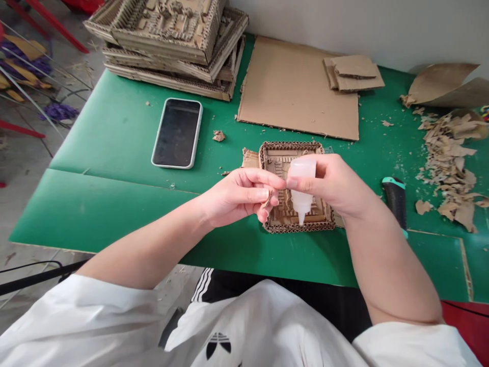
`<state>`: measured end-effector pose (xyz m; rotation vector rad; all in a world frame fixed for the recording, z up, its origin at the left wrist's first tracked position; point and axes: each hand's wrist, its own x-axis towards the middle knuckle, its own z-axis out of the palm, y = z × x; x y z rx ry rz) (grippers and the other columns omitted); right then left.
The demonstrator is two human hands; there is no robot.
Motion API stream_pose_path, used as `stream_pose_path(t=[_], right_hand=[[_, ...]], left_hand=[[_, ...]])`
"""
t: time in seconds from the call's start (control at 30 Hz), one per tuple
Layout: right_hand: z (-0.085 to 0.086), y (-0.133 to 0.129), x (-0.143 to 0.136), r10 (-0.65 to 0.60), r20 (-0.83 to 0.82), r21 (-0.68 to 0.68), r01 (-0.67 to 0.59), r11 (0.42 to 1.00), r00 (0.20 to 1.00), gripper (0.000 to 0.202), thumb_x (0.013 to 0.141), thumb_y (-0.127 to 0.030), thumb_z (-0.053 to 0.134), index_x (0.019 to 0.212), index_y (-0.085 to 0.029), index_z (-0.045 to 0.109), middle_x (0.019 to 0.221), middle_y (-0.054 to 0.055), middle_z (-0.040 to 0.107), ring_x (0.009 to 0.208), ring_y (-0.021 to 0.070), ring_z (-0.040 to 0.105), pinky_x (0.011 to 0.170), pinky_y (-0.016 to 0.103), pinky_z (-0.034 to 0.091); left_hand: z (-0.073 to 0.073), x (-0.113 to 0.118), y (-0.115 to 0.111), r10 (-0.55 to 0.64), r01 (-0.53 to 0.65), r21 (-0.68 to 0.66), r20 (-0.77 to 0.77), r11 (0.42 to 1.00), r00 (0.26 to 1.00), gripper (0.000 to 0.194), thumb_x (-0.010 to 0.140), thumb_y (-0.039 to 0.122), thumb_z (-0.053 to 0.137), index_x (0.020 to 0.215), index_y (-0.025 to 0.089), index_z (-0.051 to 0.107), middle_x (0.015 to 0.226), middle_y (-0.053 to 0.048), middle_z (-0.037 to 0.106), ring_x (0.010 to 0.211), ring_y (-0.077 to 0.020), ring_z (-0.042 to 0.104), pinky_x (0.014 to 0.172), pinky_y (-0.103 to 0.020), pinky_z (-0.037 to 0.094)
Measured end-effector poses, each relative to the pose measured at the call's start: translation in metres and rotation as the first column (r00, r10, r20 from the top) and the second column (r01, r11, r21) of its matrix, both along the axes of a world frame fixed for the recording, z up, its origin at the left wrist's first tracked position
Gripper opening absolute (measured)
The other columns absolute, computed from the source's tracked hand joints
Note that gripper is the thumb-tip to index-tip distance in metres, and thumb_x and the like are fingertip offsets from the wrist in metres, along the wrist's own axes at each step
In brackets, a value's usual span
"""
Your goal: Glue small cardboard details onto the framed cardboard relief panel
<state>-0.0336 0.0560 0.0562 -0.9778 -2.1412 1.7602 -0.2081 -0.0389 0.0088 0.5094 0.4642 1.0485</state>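
My left hand (244, 193) pinches a small cardboard piece (268, 199) between thumb and fingers. In my right hand (330, 181) is a translucent white glue bottle (302, 188), its nozzle pointing down. The two hands nearly meet, and I cannot tell whether the left forefinger touches the right hand. Below them on the green table lies a cardboard relief panel (275, 153) with a raised corrugated rim and small glued-looking shapes inside. Both hands and the bottle hide much of its middle.
A phone (178, 133) lies left of the panel. Stacked cardboard panels (168, 51) stand at the back left, beside a flat cardboard sheet (290, 86). At right are a black and teal cutter handle (395, 204) and torn paper scraps (446, 163). The green table (114, 153) ends before my lap.
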Motion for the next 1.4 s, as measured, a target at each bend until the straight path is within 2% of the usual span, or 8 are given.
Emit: stream_pose_path(t=[0.2, 0.67, 0.77, 0.87, 1.0, 1.1, 1.23, 1.4], right_hand=[[0.001, -0.004, -0.002, -0.023, -0.031, -0.081, 0.021, 0.997, 0.999, 0.04, 0.065, -0.051, 0.074, 0.065, -0.016, 0.054, 0.059, -0.005, 0.043, 0.054, 0.0064, 0.038, 0.049, 0.022, 0.028], [0.005, -0.011, -0.003, 0.058, -0.058, -0.171, -0.067, 0.983, 0.997, 0.032, 0.068, -0.042, 0.073, 0.064, -0.016, 0.054, 0.06, -0.004, 0.047, 0.054, 0.0071, 0.044, 0.047, 0.021, 0.032], [-0.003, -0.01, -0.005, -0.026, -0.091, -0.151, 0.012, 0.989, 0.996, 0.035, 0.07, -0.045, 0.07, 0.063, -0.017, 0.052, 0.059, -0.004, 0.047, 0.054, 0.0069, 0.044, 0.047, 0.021, 0.032], [-0.011, -0.007, -0.008, -0.113, -0.126, -0.194, 0.087, 0.977, 0.986, 0.038, 0.07, -0.047, 0.071, 0.063, -0.017, 0.049, 0.057, -0.005, 0.044, 0.052, 0.006, 0.041, 0.046, 0.02, 0.03], [-0.015, -0.004, -0.009, 0.008, -0.198, -0.39, -0.086, 0.917, 0.98, 0.042, 0.07, -0.054, 0.069, 0.067, -0.017, 0.051, 0.06, -0.004, 0.05, 0.052, 0.0067, 0.047, 0.046, 0.02, 0.034], [-0.015, -0.003, -0.006, 0.098, -0.249, -0.462, -0.207, 0.862, 0.964, 0.048, 0.064, -0.06, 0.071, 0.072, -0.016, 0.055, 0.063, -0.003, 0.053, 0.055, 0.0087, 0.052, 0.048, 0.02, 0.038], [-0.018, -0.002, -0.004, 0.138, -0.34, -0.454, -0.291, 0.842, 0.93, 0.049, 0.062, -0.058, 0.074, 0.083, -0.015, 0.061, 0.07, -0.001, 0.059, 0.061, 0.01, 0.056, 0.053, 0.021, 0.041], [-0.021, 0.001, -0.002, 0.134, -0.393, -0.404, -0.302, 0.863, 0.91, 0.047, 0.062, -0.055, 0.075, 0.086, -0.016, 0.065, 0.075, 0.0, 0.061, 0.064, 0.0086, 0.057, 0.054, 0.019, 0.043]], left_hand=[[0.0, -0.001, 0.0, 0.02, -0.02, 0.011, -0.063, 1.0, 0.998, 0.015, 0.07, 0.022, 0.077, 0.082, 0.016, 0.071, 0.067, 0.0, 0.068, 0.05, -0.0087, 0.064, 0.05, -0.018, 0.056], [0.006, 0.0, -0.002, 0.074, -0.046, 0.161, -0.173, 0.986, 0.982, 0.009, 0.071, 0.022, 0.076, 0.077, 0.017, 0.071, 0.067, -0.001, 0.07, 0.052, -0.0109, 0.064, 0.05, -0.022, 0.056], [0.015, 0.002, -0.006, 0.041, 0.038, 0.251, -0.302, 0.967, 0.952, 0.006, 0.072, 0.023, 0.075, 0.071, 0.017, 0.074, 0.068, -0.005, 0.07, 0.057, -0.0132, 0.066, 0.056, -0.023, 0.056], [0.02, 0.004, -0.009, -0.058, 0.174, 0.272, -0.385, 0.946, 0.921, 0.007, 0.073, 0.02, 0.073, 0.078, 0.017, 0.076, 0.073, -0.009, 0.072, 0.061, -0.0155, 0.067, 0.058, -0.025, 0.056], [0.013, 0.0, -0.007, 0.099, -0.017, 0.295, -0.265, 0.955, 0.959, 0.008, 0.074, 0.018, 0.073, 0.081, 0.021, 0.076, 0.073, -0.004, 0.071, 0.059, -0.012, 0.065, 0.056, -0.022, 0.055], [0.007, -0.002, -0.005, 0.114, -0.057, 0.255, -0.216, 0.965, 0.97, 0.012, 0.073, 0.021, 0.074, 0.085, 0.021, 0.075, 0.072, -0.003, 0.071, 0.055, -0.0109, 0.065, 0.052, -0.02, 0.055], [0.005, -0.002, -0.004, 0.14, -0.103, 0.209, -0.169, 0.972, 0.976, 0.011, 0.074, 0.022, 0.074, 0.085, 0.021, 0.074, 0.074, -0.001, 0.072, 0.051, -0.0093, 0.065, 0.046, -0.017, 0.053], [0.006, -0.002, -0.001, 0.225, -0.197, 0.193, -0.138, 0.961, 0.964, 0.004, 0.075, 0.022, 0.072, 0.079, 0.021, 0.071, 0.072, 0.002, 0.072, 0.048, -0.0078, 0.064, 0.043, -0.015, 0.053]])
